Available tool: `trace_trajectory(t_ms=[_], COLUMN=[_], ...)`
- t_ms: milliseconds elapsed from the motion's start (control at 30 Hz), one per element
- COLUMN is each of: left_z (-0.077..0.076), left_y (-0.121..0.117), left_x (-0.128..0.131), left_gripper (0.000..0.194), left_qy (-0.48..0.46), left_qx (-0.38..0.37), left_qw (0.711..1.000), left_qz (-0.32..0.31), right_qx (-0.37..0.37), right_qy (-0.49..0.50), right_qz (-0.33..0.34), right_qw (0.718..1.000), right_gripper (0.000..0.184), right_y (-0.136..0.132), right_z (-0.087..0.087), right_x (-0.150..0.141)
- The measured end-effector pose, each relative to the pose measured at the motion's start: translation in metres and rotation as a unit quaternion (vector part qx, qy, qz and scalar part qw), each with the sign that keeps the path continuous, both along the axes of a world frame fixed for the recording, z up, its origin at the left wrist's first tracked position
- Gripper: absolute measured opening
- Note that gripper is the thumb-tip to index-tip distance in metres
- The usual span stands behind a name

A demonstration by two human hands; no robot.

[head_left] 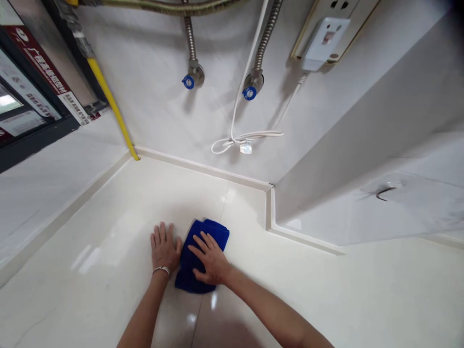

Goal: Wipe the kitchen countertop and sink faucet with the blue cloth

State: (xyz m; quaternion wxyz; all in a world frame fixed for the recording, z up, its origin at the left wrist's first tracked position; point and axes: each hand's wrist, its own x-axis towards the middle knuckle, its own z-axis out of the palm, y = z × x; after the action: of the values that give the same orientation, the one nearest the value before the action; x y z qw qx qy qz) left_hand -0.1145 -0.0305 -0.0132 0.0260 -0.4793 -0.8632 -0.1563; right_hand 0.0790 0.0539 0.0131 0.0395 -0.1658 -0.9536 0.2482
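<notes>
A folded blue cloth (208, 234) lies on the cream countertop (108, 251). My right hand (208, 258) rests flat on top of the cloth with its fingers spread. My left hand (164, 247) lies flat on the counter just left of the cloth, fingers stretched out, its thumb side touching the cloth's edge. A thin bracelet circles my left wrist.
The counter runs into a corner with a raised rim (203, 168). On the tiled wall hang two hose valves with blue knobs (188, 81), a coiled white cable (239, 140) and a socket box (322, 41). A yellow pipe (112, 108) drops at left. A wall block (362, 145) juts out at right.
</notes>
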Motion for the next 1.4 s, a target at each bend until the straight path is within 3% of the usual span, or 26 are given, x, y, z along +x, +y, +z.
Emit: trace_trajectory(t_ms=[200, 500, 600, 700, 800, 900, 1100, 1267, 1400], left_z=[-0.004, -0.01, -0.011, -0.012, -0.013, -0.013, -0.012, -0.01, -0.005], left_y=[0.0, -0.001, -0.001, -0.002, -0.003, -0.003, 0.001, 0.001, -0.002], left_x=[-0.003, -0.006, -0.007, -0.007, -0.006, -0.006, -0.009, -0.01, -0.012], left_gripper=[0.059, 0.059, 0.059, 0.059, 0.059, 0.06, 0.061, 0.058, 0.055], left_qy=[0.011, 0.01, 0.021, 0.03, 0.032, 0.029, 0.022, 0.014, 0.002], left_qx=[0.024, 0.022, 0.022, 0.023, 0.018, 0.011, -0.004, -0.008, -0.001], left_qw=[1.0, 1.0, 0.999, 0.999, 0.999, 1.0, 1.0, 1.0, 1.0], left_qz=[-0.005, -0.009, -0.013, -0.014, -0.011, -0.005, 0.01, 0.021, 0.024], right_qx=[0.052, 0.115, 0.128, 0.132, 0.133, 0.131, 0.107, 0.086, 0.135], right_qy=[0.019, -0.014, -0.053, -0.089, -0.115, -0.127, -0.104, 0.04, 0.19], right_qz=[-0.039, -0.248, -0.328, -0.373, -0.418, -0.46, -0.395, -0.283, -0.285], right_qw=[0.998, 0.962, 0.934, 0.914, 0.891, 0.869, 0.907, 0.954, 0.93], right_gripper=[0.076, 0.068, 0.068, 0.068, 0.07, 0.072, 0.075, 0.068, 0.049], right_y=[0.071, 0.182, 0.207, 0.214, 0.197, 0.159, 0.069, 0.016, -0.02], right_z=[-0.011, -0.024, -0.025, -0.024, -0.021, -0.018, -0.016, -0.031, -0.057], right_x=[-0.029, -0.024, -0.013, -0.009, -0.017, -0.032, -0.043, 0.009, 0.092])
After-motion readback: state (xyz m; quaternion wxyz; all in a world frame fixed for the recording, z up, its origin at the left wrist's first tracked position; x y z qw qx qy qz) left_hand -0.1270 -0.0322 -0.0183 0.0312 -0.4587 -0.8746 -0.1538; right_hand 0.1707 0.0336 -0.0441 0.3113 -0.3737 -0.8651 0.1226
